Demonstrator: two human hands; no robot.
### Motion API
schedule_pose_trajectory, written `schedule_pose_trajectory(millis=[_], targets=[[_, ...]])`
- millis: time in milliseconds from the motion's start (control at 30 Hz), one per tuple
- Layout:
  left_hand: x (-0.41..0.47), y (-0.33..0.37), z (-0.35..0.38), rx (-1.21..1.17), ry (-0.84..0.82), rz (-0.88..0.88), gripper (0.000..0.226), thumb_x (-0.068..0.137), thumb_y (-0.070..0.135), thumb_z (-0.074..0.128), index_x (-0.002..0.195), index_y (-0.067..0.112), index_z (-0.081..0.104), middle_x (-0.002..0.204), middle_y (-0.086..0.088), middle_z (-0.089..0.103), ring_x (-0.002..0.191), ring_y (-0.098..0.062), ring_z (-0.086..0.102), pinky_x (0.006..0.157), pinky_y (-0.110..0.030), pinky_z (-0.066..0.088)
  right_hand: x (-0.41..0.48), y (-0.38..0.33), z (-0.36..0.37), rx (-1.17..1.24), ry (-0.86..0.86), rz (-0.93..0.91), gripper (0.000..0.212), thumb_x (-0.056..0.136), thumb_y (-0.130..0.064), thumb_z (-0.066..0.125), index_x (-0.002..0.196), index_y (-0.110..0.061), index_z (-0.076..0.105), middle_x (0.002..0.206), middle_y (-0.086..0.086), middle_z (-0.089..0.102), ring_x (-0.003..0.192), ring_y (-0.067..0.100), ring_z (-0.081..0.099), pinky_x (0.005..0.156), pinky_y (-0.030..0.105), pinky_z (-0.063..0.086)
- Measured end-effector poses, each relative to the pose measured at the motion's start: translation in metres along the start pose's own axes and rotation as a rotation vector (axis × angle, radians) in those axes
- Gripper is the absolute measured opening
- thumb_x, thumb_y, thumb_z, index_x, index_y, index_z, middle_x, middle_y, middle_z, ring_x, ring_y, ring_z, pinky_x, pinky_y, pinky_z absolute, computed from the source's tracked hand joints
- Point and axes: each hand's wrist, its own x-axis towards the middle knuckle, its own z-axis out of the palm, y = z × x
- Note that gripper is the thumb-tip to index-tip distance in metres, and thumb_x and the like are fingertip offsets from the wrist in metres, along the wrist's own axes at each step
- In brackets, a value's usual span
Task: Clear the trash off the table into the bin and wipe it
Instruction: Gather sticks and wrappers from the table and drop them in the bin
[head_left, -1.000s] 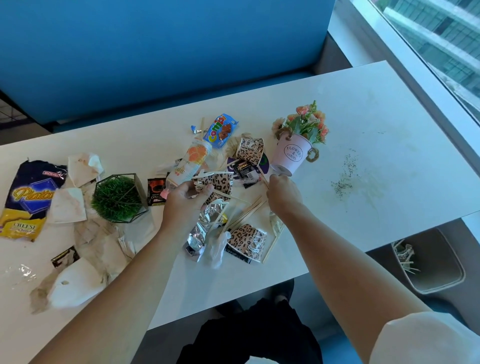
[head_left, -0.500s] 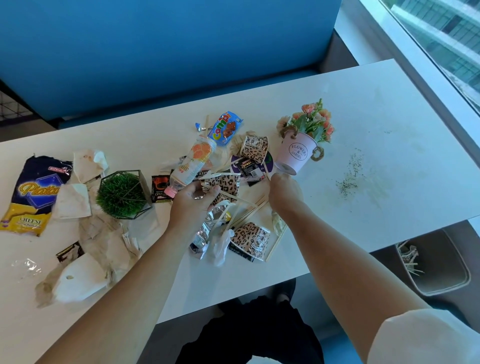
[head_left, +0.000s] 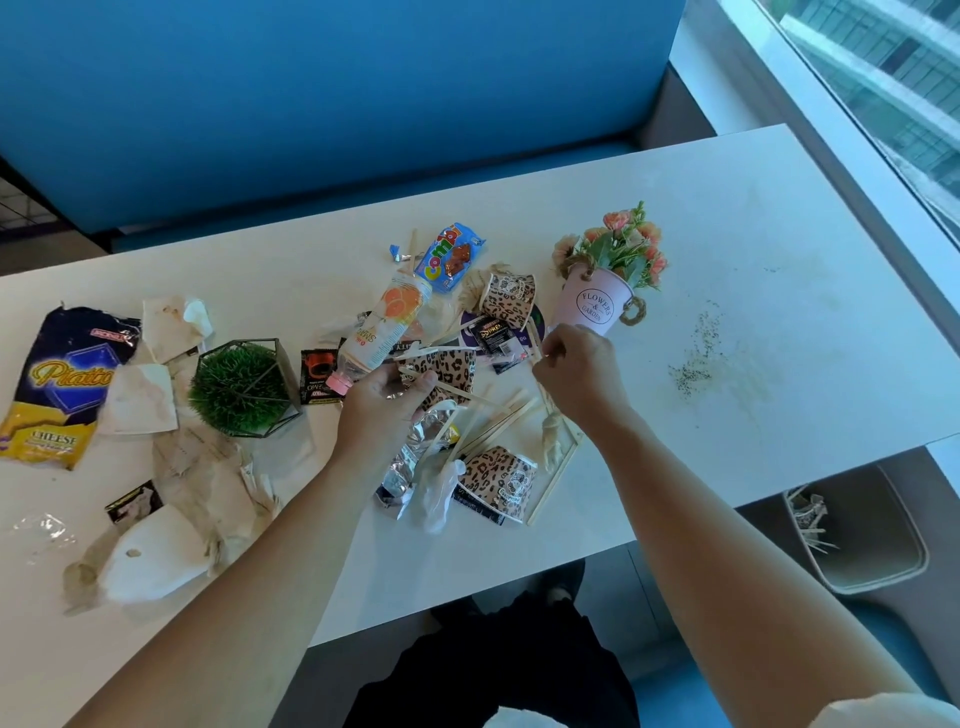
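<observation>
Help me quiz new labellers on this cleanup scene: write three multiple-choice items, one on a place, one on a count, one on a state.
1. Where is the bin? A on the table; B on the floor by the table's near right corner; C on a shelf.
2. How many leopard-print cups show? A one; B three; C five.
3. How is the orange-label bottle? A upright; B in the bin; C lying on its side, pink cap on.
Answers: 1 B, it sits below the table edge; 2 B, one by the flower pot, one at the left hand, one near the front edge; 3 C, it lies flat on the table.
</observation>
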Motion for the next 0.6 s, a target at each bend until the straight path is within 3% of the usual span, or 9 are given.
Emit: schedule_pose_trajectory(millis=[100,133,233,300,467,600], targets=[[0.001,0.0,0.004,0.012,-0.012,0.003,0.016,0.09,0.022,0.079,0.105,0.019,0.074,0.092,0.003,0.076,0.082,-0.005,0.07,0.067,-0.021,0.056,-0.007,-0.006,0.004,0.1,0.047,-0.092,0.012,0.071,0.005,0.068,0.076,-0.006,0.067,0.079,0.006,0.063,0.068,0.019,0.051,0.058,0.014,0.038],[0.002,0.0,0.005,0.015,-0.015,0.002,0.016,0.09,0.023,0.079,0.105,0.019,0.074,0.09,0.004,0.076,0.082,-0.006,0.07,0.068,-0.022,0.057,-0.009,-0.006,0.006,0.102,0.047,-0.132,0.013,0.069,0.006,0.067,0.074,-0.006,0.066,0.076,0.006,0.063,0.068,0.018,0.05,0.058,0.015,0.038],[0.002,0.001,0.006,0.019,-0.023,0.011,0.012,0.09,0.023,0.079,0.101,0.022,0.074,0.087,0.008,0.076,0.079,-0.003,0.07,0.066,-0.021,0.056,-0.015,0.0,0.015,-0.002,-0.055,-0.304,0.018,0.065,0.013,0.061,0.071,-0.004,0.061,0.073,0.008,0.057,0.067,0.023,0.048,0.057,0.033,0.044],[0.003,0.0,0.005,0.027,-0.013,0.013,0.01,0.09,0.024,0.079,0.099,0.025,0.074,0.091,0.005,0.076,0.079,-0.001,0.07,0.065,-0.02,0.056,-0.02,0.004,0.021,-0.101,-0.161,-0.343,0.018,0.067,0.014,0.06,0.073,-0.002,0.063,0.077,0.012,0.058,0.07,0.03,0.052,0.058,0.038,0.047],[0.006,-0.003,-0.007,0.016,0.013,0.003,0.01,0.09,0.024,0.079,0.099,0.026,0.075,0.097,0.003,0.078,0.089,-0.009,0.073,0.072,-0.028,0.058,-0.026,0.007,0.021,-0.152,-0.284,-0.438,0.014,0.079,-0.012,0.068,0.092,-0.01,0.073,0.091,0.006,0.062,0.079,0.029,0.054,0.081,0.044,0.049],[0.005,-0.005,-0.012,-0.009,0.035,-0.018,0.013,0.09,0.021,0.078,0.102,0.023,0.073,0.096,0.005,0.078,0.088,-0.007,0.071,0.07,-0.025,0.056,-0.028,0.006,0.01,-0.399,-0.52,-0.457,0.055,0.078,-0.03,0.077,0.131,-0.028,0.062,0.129,0.004,0.052,0.117,0.027,0.043,0.094,0.041,0.044]])
